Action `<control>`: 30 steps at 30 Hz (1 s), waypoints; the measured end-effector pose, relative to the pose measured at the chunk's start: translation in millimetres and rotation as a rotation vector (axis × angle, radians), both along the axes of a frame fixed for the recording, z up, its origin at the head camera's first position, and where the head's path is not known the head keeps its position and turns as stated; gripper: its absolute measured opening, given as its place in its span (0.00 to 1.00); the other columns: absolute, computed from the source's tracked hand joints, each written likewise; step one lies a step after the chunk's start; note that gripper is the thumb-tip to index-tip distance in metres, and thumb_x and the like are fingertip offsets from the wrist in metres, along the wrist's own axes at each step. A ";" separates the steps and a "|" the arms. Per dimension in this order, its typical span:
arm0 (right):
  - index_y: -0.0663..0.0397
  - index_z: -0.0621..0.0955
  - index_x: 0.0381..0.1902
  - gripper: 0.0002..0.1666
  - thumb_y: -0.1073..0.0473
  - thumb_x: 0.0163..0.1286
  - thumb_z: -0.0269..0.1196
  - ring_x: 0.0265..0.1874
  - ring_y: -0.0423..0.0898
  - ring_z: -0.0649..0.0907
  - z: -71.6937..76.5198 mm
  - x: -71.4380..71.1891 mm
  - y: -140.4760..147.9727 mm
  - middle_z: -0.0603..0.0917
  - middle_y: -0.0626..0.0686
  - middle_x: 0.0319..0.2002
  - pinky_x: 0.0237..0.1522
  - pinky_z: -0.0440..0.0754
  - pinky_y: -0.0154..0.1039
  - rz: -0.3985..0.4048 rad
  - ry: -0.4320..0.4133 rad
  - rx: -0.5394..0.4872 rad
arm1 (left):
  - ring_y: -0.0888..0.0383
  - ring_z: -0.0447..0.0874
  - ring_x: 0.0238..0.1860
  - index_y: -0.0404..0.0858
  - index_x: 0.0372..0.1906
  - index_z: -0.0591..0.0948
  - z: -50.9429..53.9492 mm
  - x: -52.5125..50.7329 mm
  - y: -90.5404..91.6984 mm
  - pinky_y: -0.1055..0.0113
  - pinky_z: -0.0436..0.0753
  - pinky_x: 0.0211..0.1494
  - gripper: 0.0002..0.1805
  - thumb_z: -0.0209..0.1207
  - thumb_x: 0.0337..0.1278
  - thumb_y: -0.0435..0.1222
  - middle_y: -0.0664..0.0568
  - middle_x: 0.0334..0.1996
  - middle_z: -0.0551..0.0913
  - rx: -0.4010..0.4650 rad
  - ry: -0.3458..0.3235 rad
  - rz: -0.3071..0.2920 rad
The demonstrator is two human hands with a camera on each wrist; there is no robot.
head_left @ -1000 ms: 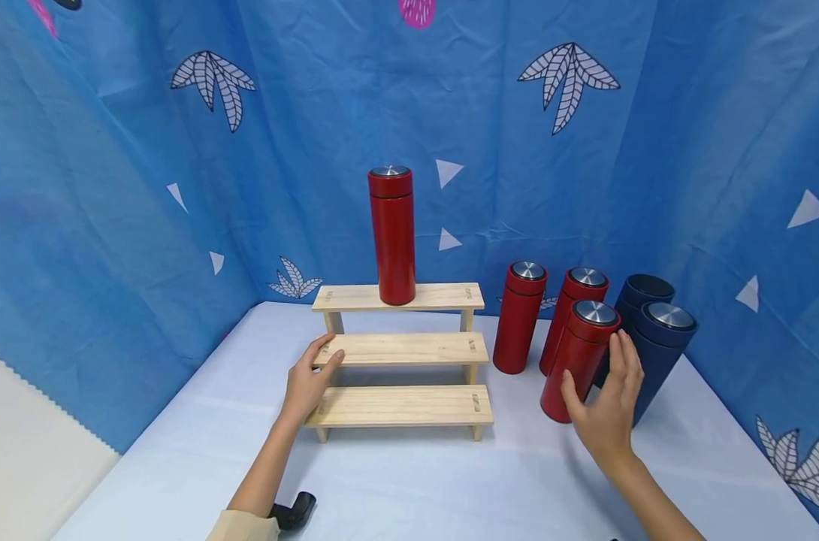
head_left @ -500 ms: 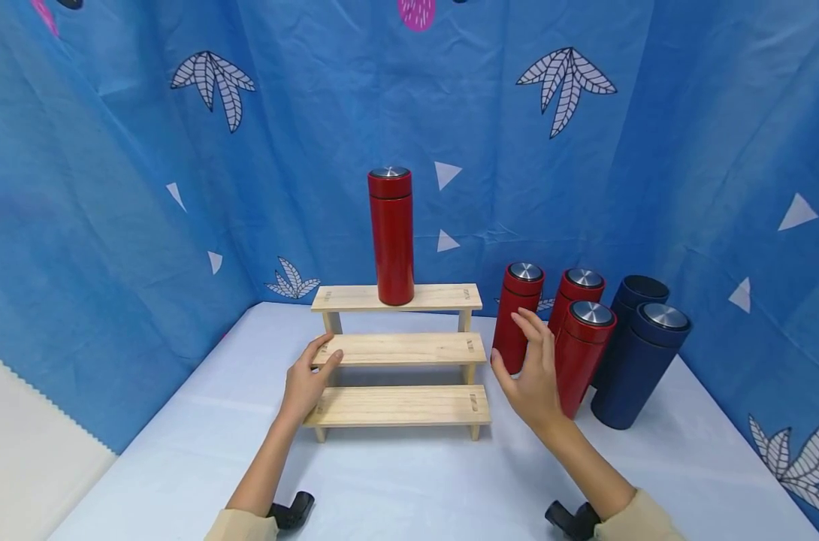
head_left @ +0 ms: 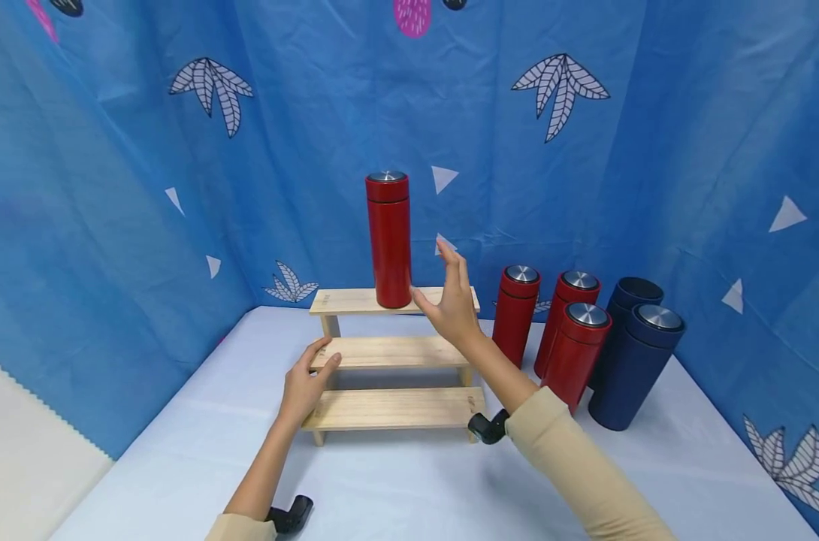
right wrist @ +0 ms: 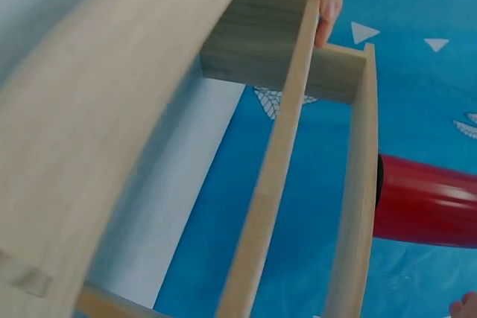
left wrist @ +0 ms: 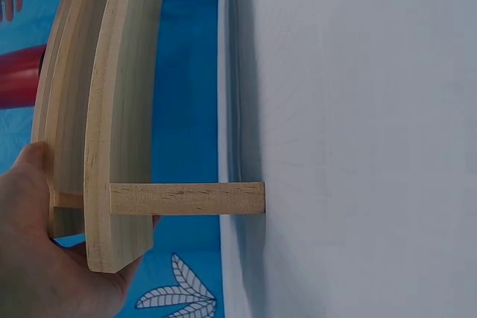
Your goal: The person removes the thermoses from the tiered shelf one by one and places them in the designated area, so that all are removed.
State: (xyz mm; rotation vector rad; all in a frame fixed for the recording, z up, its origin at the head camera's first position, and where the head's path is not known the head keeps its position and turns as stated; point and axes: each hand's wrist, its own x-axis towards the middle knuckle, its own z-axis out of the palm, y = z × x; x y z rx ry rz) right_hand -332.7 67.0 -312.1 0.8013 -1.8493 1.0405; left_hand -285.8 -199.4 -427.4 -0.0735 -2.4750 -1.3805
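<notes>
A three-step wooden display rack stands on the table, and a red thermos is upright on its top board. My left hand grips the left end of the middle board, thumb on one face and fingers behind, as the left wrist view also shows. Beside the thermos, over the rack's right end, my right hand holds nothing, its fingers raised and spread from the thumb. Whether the thumb touches the thermos I cannot tell. The right wrist view shows this thermos and only a bit of my right fingertips.
Right of the rack stand three red thermoses, the nearest in front, and two dark blue ones, one with a silver lid. A white cloth covers the table. Blue patterned curtain hangs behind and at both sides.
My right hand has left the nearest red thermos in the right group and moved left and up to the thermos on the top board. My left hand stays on the middle board.
</notes>
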 end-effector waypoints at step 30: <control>0.22 0.38 0.71 0.65 0.60 0.54 0.70 0.58 0.47 0.69 14.4 -16.4 -38.8 0.66 0.53 0.62 0.46 0.79 0.42 0.056 -0.362 -0.049 | 0.40 0.73 0.54 0.50 0.65 0.67 -0.9 0.5 1.1 0.48 0.74 0.50 0.34 0.53 0.56 0.60 0.43 0.62 0.68 -0.008 0.014 0.004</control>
